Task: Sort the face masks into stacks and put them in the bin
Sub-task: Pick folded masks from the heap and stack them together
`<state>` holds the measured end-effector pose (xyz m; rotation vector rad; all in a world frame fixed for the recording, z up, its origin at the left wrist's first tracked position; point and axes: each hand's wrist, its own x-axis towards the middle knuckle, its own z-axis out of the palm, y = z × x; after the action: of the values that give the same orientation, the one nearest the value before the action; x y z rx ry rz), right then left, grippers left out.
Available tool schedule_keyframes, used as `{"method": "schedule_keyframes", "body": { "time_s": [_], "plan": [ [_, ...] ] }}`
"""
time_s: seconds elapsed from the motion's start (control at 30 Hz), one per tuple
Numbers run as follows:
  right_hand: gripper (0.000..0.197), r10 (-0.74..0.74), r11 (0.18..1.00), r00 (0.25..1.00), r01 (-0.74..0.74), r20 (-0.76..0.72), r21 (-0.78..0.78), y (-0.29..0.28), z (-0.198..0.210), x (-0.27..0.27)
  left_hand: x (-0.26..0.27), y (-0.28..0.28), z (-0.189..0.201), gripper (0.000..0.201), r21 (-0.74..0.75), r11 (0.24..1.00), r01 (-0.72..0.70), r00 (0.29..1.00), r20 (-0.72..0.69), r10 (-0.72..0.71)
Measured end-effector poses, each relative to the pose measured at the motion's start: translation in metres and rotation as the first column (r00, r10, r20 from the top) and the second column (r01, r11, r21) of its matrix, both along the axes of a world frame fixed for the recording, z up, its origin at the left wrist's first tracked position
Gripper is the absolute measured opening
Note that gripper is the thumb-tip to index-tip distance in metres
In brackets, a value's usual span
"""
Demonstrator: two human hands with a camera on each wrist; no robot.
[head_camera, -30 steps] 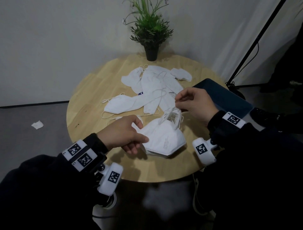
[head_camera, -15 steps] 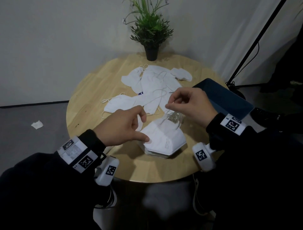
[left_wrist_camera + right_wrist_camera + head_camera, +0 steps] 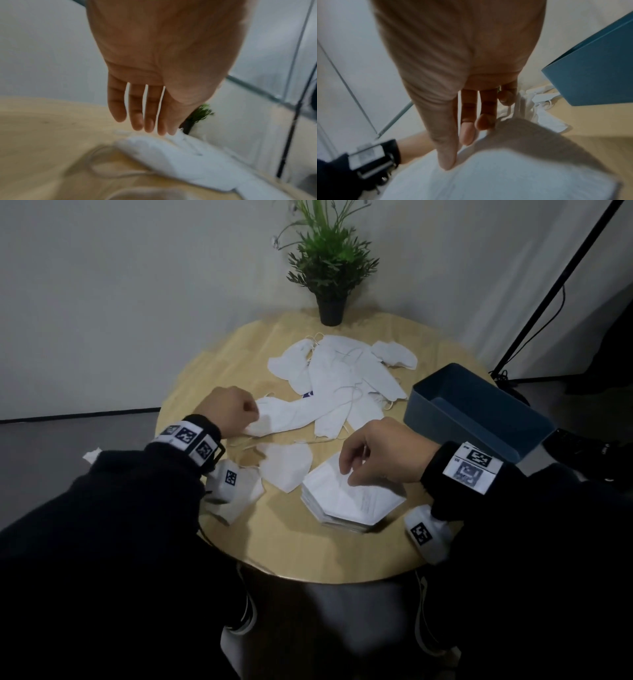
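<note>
Held the stack of masks point(image 3: 352, 498) down at the desk's point(image 3: 308, 556) near edge with right hand point(image 3: 380, 457), thumb and fingertips loosely spread on top. Set left hand point(image 3: 229, 409), fingers together, against a loose mask point(image 3: 287, 419); could not tell whether pinched. Seemed best to lift by the cloth, not the loops, then square edges before the bin point(image 3: 479, 419).

Black sleeves point(image 3: 113, 498) end behind each hand in white wristbands point(image 3: 187, 440) printed with square black markers; white tagged camera pods point(image 3: 428, 534) hang beneath.

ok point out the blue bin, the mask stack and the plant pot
blue bin point(image 3: 455, 422), head view, near side wall
mask stack point(image 3: 356, 501), head view, top mask
plant pot point(image 3: 331, 309), head view, pot front
</note>
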<state>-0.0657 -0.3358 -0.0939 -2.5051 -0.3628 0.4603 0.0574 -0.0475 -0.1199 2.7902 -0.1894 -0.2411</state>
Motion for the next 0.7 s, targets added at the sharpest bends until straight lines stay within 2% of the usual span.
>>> {"method": "schedule_keyframes", "body": {
  "time_s": [0.07,0.13,0.23,0.3,0.43,0.57,0.63,0.7],
  "plan": [
    [0.011,-0.018,0.995,1.0,0.018,-0.001,0.095,-0.001,-0.001,0.005,0.013,0.006,-0.016,0.028,0.132,0.988,-0.087,0.993,-0.064,0.096],
    [0.011,-0.11,0.953,0.994,0.1,0.017,0.286,-0.003,0.001,0.011,0.019,0.004,-0.025,0.049,0.179,0.974,-0.137,0.983,-0.097,0.156],
    [0.03,-0.309,0.804,0.951,0.25,0.02,0.54,-0.009,0.009,0.019,0.026,0.002,-0.034,0.075,0.113,0.969,-0.218,0.968,-0.101,0.23],
    [0.034,-0.409,0.703,0.913,0.315,0.0,0.637,-0.013,0.013,0.021,0.029,0.003,-0.037,0.079,0.067,0.963,-0.26,0.956,-0.123,0.266],
    [0.035,-0.512,0.565,0.858,0.375,-0.043,0.735,-0.016,0.017,0.025,0.029,0.01,-0.037,0.071,0.013,0.955,-0.297,0.942,-0.161,0.296],
    [0.033,-0.54,0.513,0.84,0.381,-0.056,0.769,-0.016,0.018,0.02,0.027,0.012,-0.033,0.036,-0.12,0.927,-0.356,0.914,-0.249,0.319],
    [0.033,-0.54,0.488,0.839,0.381,-0.071,0.785,-0.018,0.017,0.018,0.031,0.015,-0.023,0.024,-0.303,0.863,-0.404,0.908,-0.249,0.338],
    [0.028,-0.542,0.457,0.835,0.389,-0.097,0.8,-0.02,0.016,0.018,0.03,0.012,-0.003,0.018,-0.528,0.745,-0.407,0.913,-0.249,0.323]
  ]
}}
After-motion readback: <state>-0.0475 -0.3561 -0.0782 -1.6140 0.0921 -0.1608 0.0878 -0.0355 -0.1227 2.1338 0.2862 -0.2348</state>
